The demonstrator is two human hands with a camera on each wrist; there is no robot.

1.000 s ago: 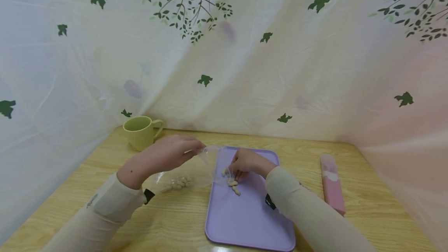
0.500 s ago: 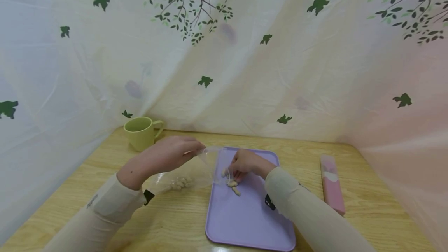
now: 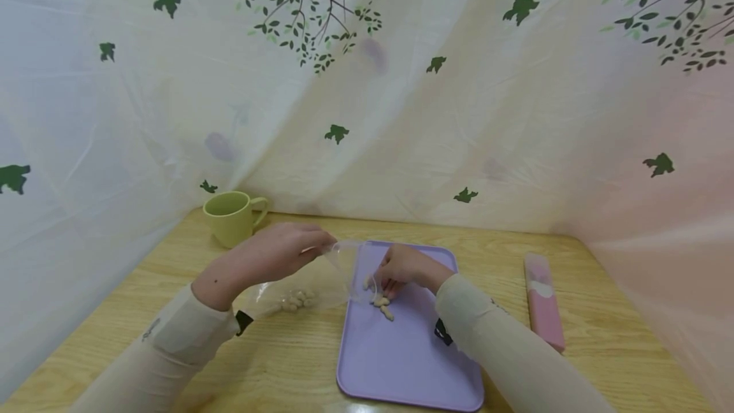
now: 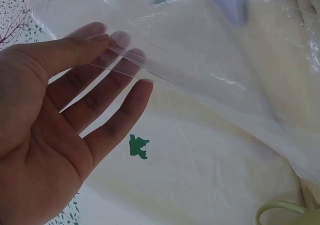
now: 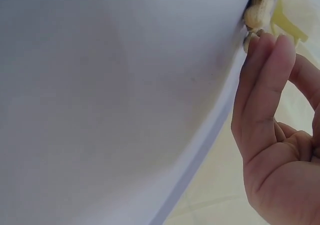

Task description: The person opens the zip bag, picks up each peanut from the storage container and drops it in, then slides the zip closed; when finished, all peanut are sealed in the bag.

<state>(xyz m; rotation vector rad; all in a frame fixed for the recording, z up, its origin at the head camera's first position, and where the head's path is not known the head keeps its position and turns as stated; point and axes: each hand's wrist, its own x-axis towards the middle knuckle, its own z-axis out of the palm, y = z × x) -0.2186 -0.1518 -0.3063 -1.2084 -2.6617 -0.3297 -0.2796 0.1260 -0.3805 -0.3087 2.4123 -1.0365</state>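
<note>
My left hand [image 3: 281, 247] pinches the upper edge of a clear plastic bag [image 4: 200, 70] between thumb and fingers and holds it raised. Several peanuts [image 3: 295, 300] lie inside the bag, at its left end. The bag's mouth reaches over the left edge of a purple tray [image 3: 410, 362]. Above that tray my right hand [image 3: 404, 266] points its fingers down near the bag's mouth. In the right wrist view its fingertips meet around a peanut [image 5: 248, 41], which they partly hide. More peanuts [image 3: 383, 309] lie on the tray right beside those fingers.
A green mug [image 3: 229, 222] stands at the back left of the wooden table [image 3: 275, 368]. To the right of the tray lies a long pink and clear package [image 3: 545, 304]. A pale curtain [image 3: 401, 145] printed with leaves and birds hangs around the table.
</note>
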